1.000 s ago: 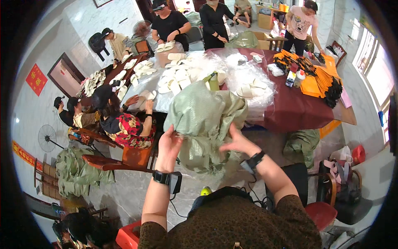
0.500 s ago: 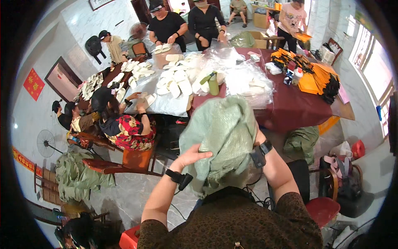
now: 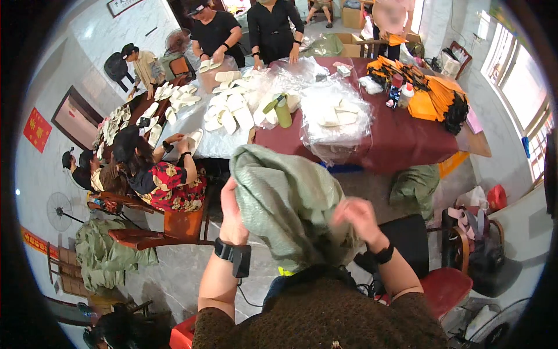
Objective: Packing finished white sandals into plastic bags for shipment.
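Left hand (image 3: 232,214) grips the left edge of a pale-green woven-plastic sack (image 3: 288,195) before my torso; my right hand (image 3: 359,220) blurs at its right side, grip unclear. Loose folds could slip if only my left holds. Dark-red cloth-covered table (image 3: 401,139) beyond.
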### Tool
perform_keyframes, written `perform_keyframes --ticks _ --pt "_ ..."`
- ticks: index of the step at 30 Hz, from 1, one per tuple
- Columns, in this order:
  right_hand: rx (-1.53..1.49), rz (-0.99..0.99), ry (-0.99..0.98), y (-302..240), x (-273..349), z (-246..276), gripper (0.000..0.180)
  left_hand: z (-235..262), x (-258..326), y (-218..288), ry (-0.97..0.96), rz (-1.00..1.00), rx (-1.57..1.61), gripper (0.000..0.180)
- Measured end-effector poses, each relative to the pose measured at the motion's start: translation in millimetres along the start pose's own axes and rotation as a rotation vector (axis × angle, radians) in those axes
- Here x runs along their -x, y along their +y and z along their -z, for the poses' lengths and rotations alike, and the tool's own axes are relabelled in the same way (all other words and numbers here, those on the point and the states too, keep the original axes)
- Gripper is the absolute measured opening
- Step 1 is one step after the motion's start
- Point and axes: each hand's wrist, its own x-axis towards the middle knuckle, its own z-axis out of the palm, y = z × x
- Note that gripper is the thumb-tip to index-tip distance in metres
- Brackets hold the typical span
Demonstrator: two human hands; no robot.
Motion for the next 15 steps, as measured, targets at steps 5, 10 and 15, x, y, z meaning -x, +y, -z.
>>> perform_keyframes --ticks 5,10,15 --pt "0.353 -0.196 -0.050 110.4 -34.6 -13.4 0.028 -58.5 12.5 -32.9 -0.139 0.017 0.035 0.042" --pt "1.018 0.011 0.383 241.3 -37.9 16.4 0.076 -42.3 44.6 11.0 -0.180 -0.401 -0.277 0.042" --pt "0.997 -0.397 -0.446 304.5 -48.1 102.8 0.072 -23.4 43.8 60.7 0.044 -0.411 -0.235 0.041"
